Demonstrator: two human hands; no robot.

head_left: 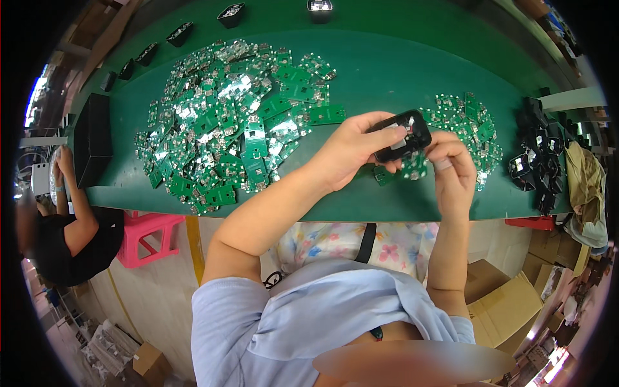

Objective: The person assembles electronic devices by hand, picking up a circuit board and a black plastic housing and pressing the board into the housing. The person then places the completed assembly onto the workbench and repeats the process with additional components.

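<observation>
My left hand (356, 143) is closed round a black plastic housing (422, 131), its thumb lying across the open side where some small parts show. Just below the housing's near edge is a small green circuit board (412, 169), slightly blurred. My right hand (455, 169) pinches that board at its right side with bent fingers, close against the housing. Another green board (382, 175) lies on the table beneath my left hand. Left of my hands spreads a large heap of green circuit boards (213, 119); a smaller pile of boards (480, 126) lies beyond my right hand.
The green table (380, 71) carries several black housings (538, 148) piled at the right and a row of housings (179, 33) along the far side. A black box (93, 132) stands at the left edge. Nearby are a pink stool (148, 235), a seated person (68, 242) and a cardboard box (506, 309).
</observation>
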